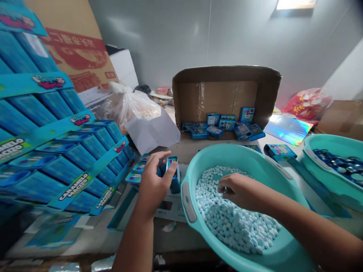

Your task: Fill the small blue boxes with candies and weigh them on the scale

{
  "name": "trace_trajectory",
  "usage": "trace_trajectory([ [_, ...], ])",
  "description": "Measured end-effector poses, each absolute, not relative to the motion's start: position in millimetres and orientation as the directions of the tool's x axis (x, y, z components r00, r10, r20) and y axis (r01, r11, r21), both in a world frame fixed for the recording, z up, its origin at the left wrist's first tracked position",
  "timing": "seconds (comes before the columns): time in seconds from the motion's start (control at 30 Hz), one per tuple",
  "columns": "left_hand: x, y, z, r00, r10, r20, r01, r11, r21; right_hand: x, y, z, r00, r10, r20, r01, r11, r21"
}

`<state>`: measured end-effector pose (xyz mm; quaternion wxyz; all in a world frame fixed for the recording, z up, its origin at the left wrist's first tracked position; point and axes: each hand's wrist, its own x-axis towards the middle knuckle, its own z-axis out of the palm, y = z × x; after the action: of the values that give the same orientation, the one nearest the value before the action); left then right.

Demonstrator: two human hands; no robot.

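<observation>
My left hand is open, thumb and fingers apart, beside an upright blue candy box; whether the thumb touches it I cannot tell. More small blue candy boxes stand just left of that hand, partly hidden by it. Over a turquoise tub my right hand is closed, its fingertips curled inward. What those fingers hold, if anything, is hidden. Pale blue round candies cover the tub's bottom and heap up toward its near side. Beneath the small boxes lies a flat device like a scale.
Blue display trays packed with boxes are stacked at left. Behind the tub, a carton on its side holds several blue boxes. A second turquoise tub at right contains dark blue shiny pieces. A tied plastic bag stands at back left.
</observation>
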<state>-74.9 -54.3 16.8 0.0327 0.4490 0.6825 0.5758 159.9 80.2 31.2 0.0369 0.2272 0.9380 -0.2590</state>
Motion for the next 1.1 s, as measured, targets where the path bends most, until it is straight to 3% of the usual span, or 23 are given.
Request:
trace_trajectory([
  [0.13, -76.9, -54.0, 17.3, -0.629, 0.632, 0.453, 0.525, -0.086, 0.847, 159.3, 80.7, 37.5, -0.907, 0.411, -0.096, 0.403, 0.779, -0.48],
  [0.3, -86.5, -53.4, 14.8, -0.772, 0.468, 0.431, 0.391, -0.185, 0.902, 134.2, 77.5, 73.2, -0.941, 0.319, 0.109, 0.266, 0.901, -0.342],
  [0.43, -89.6, -54.3, 10.9, -0.765, 0.41, 0.497, 0.477, -0.159, 0.864, 82.7, 71.8, 103.8, -0.969, 0.182, 0.168, 0.113, 0.929, -0.353],
  [0.63, -87.5, -63.8, 9.2, -0.611, 0.24, 0.754, 0.748, -0.138, 0.649, 23.7, 61.1, 112.1, -0.999, -0.035, 0.042, -0.047, 0.95, -0.31],
  [0.9, -84.2, -61.1, 10.8, -0.767, 0.239, 0.596, 0.566, -0.187, 0.803, 15.9, 63.1, 96.8, -1.0, 0.011, 0.007, 0.007, 0.88, -0.475],
  [1.03, -82.1, -61.5, 11.6, -0.735, 0.212, 0.644, 0.598, -0.245, 0.763, 23.5, 60.2, 98.6, -0.996, 0.004, 0.087, -0.036, 0.891, -0.452],
  [1.1, -80.9, -61.5, 12.8, -0.733, 0.138, 0.666, 0.609, -0.301, 0.734, 36.5, 57.2, 103.1, -0.982, 0.04, 0.186, -0.032, 0.929, -0.368],
])
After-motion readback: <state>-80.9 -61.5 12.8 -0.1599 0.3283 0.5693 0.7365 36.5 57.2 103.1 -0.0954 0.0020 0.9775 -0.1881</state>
